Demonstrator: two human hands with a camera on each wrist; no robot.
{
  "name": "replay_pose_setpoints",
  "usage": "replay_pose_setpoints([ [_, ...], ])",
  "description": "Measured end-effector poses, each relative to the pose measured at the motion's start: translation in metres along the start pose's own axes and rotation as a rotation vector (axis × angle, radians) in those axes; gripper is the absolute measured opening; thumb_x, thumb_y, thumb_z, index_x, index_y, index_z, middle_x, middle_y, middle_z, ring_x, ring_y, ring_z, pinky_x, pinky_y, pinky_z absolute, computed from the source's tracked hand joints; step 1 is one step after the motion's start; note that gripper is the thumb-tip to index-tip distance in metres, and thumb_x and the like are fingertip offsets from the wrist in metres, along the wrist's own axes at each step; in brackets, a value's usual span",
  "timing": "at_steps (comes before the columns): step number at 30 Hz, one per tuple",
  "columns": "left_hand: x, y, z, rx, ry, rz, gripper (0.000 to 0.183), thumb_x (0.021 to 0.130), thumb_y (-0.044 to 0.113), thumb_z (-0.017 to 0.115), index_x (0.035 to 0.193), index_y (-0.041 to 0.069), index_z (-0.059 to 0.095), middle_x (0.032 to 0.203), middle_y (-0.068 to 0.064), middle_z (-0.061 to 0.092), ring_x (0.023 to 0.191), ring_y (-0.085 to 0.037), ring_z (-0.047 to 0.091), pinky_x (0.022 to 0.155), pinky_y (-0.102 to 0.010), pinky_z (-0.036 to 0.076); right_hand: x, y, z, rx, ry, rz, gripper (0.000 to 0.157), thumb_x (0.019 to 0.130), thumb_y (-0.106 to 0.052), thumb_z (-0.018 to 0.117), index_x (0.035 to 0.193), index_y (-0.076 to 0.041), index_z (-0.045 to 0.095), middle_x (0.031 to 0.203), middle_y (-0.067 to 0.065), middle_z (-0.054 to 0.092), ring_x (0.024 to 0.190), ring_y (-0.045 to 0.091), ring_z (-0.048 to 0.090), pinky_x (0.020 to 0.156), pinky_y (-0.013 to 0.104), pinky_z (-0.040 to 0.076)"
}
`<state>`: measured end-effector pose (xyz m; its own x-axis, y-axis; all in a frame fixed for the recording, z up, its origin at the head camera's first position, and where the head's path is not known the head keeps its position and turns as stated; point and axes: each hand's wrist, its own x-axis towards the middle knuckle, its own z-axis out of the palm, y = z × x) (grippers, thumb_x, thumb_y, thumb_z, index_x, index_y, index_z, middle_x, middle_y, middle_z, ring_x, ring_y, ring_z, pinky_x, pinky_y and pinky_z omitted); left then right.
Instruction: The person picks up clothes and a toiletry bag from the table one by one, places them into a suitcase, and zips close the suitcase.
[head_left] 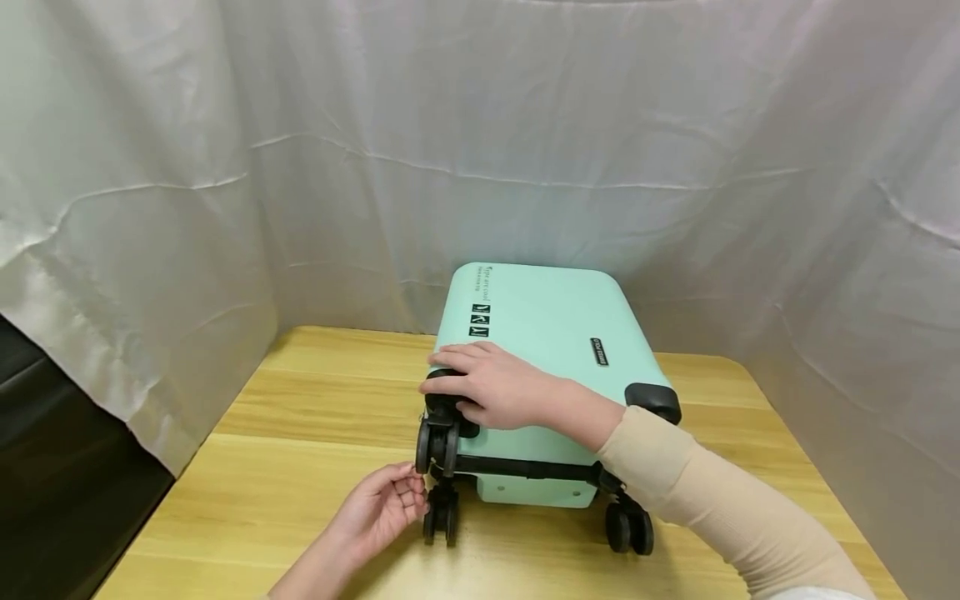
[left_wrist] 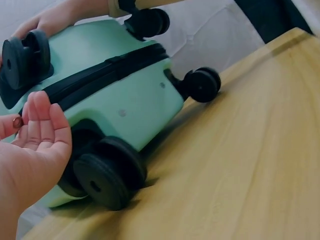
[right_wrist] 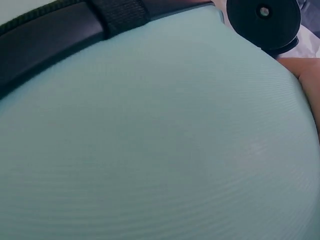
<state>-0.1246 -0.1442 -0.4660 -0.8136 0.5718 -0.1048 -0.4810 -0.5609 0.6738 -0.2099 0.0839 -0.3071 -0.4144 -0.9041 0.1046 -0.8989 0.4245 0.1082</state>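
Observation:
A mint-green suitcase point(head_left: 547, 308) lies flat on the table with its wheeled end towards me. My right hand point(head_left: 502, 387) rests on its near left corner, fingers stretched across the black corner guard point(head_left: 444, 382). Below that corner, beside the caster wheels point(head_left: 442, 512), is my left hand point(head_left: 386, 504). In the left wrist view its thumb and forefinger pinch a small copper-coloured zipper pull point(left_wrist: 18, 121) at the left end of the black zipper point(left_wrist: 107, 72). The right wrist view is mostly filled by the green shell point(right_wrist: 165, 130), and the right hand's fingertips are hidden there.
The suitcase stands on a wooden table point(head_left: 315, 417). A pale curtain point(head_left: 480, 150) hangs behind it and along both sides. Another pair of casters point(head_left: 628, 525) juts out at the near right corner. Something black point(head_left: 67, 450) lies beyond the table's left edge.

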Motion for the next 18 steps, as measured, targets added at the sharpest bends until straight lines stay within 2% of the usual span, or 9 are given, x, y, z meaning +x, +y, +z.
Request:
replay_pose_setpoints([
  [6,0.004,0.005,-0.003,0.057,-0.022,-0.025,0.039,0.104,0.014,0.028,0.092,0.015,0.065,0.085,0.006,0.067,0.080,-0.006,0.062,0.083,-0.024,0.052,0.004,-0.004,0.001,-0.098,0.005,-0.010,0.049,0.091,-0.021,0.062,0.137,-0.035,0.053,0.147,0.006,0.046,0.135,0.025,0.045,0.106,0.047,0.042],
  [12,0.008,0.010,-0.007,0.077,-0.089,-0.054,0.045,0.104,0.013,0.019,0.097,0.013,0.063,0.088,0.006,0.067,0.083,-0.006,0.062,0.085,-0.024,0.053,0.007,-0.007,0.002,-0.149,0.007,-0.003,0.048,0.089,-0.024,0.068,0.135,-0.035,0.055,0.143,0.005,0.048,0.130,0.024,0.048,0.101,0.045,0.046],
  [18,0.010,0.011,-0.006,0.131,-0.043,-0.030,0.040,0.103,0.012,0.023,0.095,0.014,0.062,0.085,0.007,0.064,0.080,-0.006,0.059,0.082,-0.024,0.051,0.007,-0.010,0.003,-0.163,0.023,0.001,0.045,0.091,-0.026,0.068,0.134,-0.031,0.056,0.143,0.007,0.049,0.132,0.025,0.047,0.104,0.045,0.045],
])
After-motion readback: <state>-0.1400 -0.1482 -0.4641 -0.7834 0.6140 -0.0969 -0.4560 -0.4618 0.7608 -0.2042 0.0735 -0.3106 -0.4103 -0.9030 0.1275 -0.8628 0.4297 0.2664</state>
